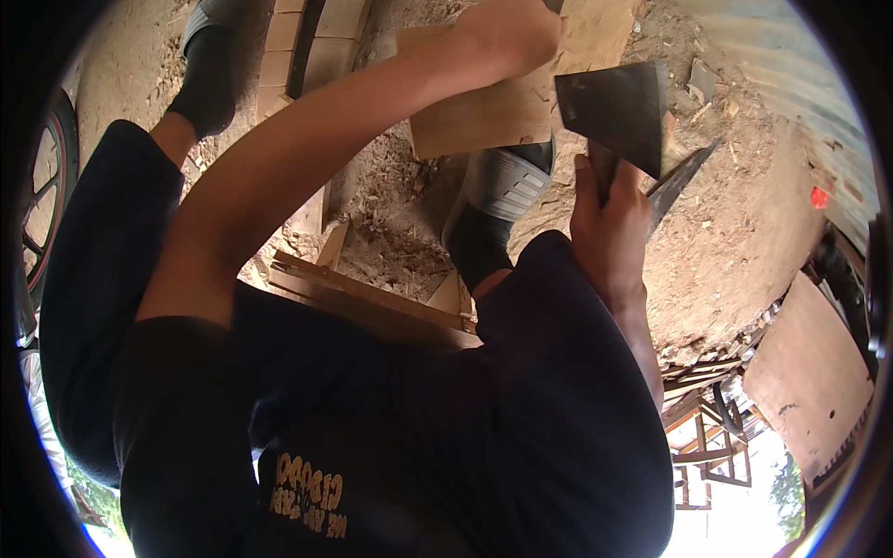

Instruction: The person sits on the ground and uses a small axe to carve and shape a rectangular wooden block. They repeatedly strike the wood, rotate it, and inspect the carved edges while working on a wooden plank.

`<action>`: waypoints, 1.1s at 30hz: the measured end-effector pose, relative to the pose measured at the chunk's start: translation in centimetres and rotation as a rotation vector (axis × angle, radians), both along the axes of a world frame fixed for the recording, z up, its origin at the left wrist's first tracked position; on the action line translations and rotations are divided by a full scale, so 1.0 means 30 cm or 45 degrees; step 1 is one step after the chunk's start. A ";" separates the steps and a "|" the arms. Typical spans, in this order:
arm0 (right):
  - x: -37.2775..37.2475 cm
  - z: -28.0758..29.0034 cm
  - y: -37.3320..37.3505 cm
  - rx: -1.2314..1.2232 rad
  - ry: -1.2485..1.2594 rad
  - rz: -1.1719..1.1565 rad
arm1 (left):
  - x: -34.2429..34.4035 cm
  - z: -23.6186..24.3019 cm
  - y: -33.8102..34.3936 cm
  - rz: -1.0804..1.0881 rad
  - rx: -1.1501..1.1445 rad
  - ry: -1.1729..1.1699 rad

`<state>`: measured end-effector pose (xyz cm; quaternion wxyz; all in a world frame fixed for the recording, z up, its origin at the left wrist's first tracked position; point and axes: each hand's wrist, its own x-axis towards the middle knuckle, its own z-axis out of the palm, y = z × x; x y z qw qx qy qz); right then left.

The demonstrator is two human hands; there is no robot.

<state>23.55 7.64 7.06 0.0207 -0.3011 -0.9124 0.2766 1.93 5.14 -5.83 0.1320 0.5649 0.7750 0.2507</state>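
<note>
Gripping a broad-bladed tool [616, 107] by its handle, the right hand [609, 219] is closed, just right of the wooden board [484, 116]. Nearer the board, the left hand [512, 37] curls at its far side, fingertips hidden, grip untellable. The board's near edge runs sideways above a grey sandal [507, 186].

Holding a dark, flared blade [614, 110] upright in right hand [614, 225], with flat tan board [484, 119] near left hand [514, 39].
</note>
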 end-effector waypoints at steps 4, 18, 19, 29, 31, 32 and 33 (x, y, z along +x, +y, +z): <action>0.004 -0.045 -0.042 -0.001 -0.168 0.076 | -0.017 0.042 -0.035 -0.062 -0.132 -0.248; 0.031 -0.101 0.019 -0.004 -0.127 -0.017 | -0.004 0.038 -0.010 -0.048 -0.121 -0.107; 0.031 -0.065 0.009 0.009 -0.122 -0.037 | 0.005 0.018 -0.013 0.018 -0.135 -0.072; 0.019 -0.054 0.035 -0.050 -0.129 -0.093 | -0.012 0.075 -0.012 0.040 -0.114 -0.270; 0.013 -0.025 0.022 -0.081 0.013 -0.171 | -0.015 -0.001 -0.010 0.009 -0.135 -0.105; -0.008 -0.019 -0.001 -0.156 0.201 -0.198 | -0.017 -0.027 -0.046 0.018 -0.185 -0.066; 0.005 -0.031 -0.005 -0.063 0.183 -0.098 | -0.018 -0.015 -0.040 -0.011 -0.195 -0.044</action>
